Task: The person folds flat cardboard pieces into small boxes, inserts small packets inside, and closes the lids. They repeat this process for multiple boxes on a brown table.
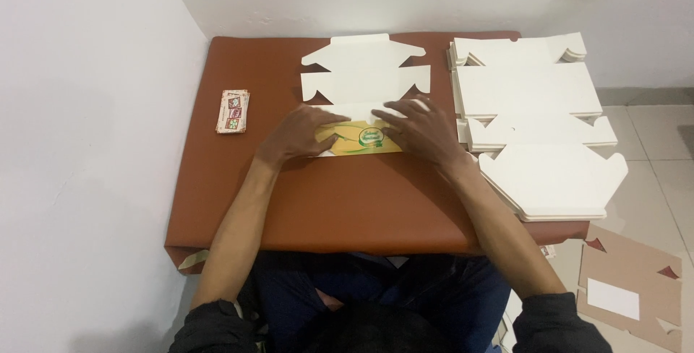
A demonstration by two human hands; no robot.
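Left hand [300, 135] and right hand [423, 130] both spread flat, palms down, pressing the folded near flap of the flat box blank [365, 82]. Long axis left to right; rest of blank stretching toward far edge of brown tabletop [347, 201]. Stack of unfolded blanks [535, 107] just beside right hand, at right edge.

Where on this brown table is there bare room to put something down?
The near strip of the brown table, between the hands and the front edge, is bare. So is the far left corner beyond the small card stack. The right side is crowded by the stacks of flat white box blanks, and the centre by the blank both hands press.
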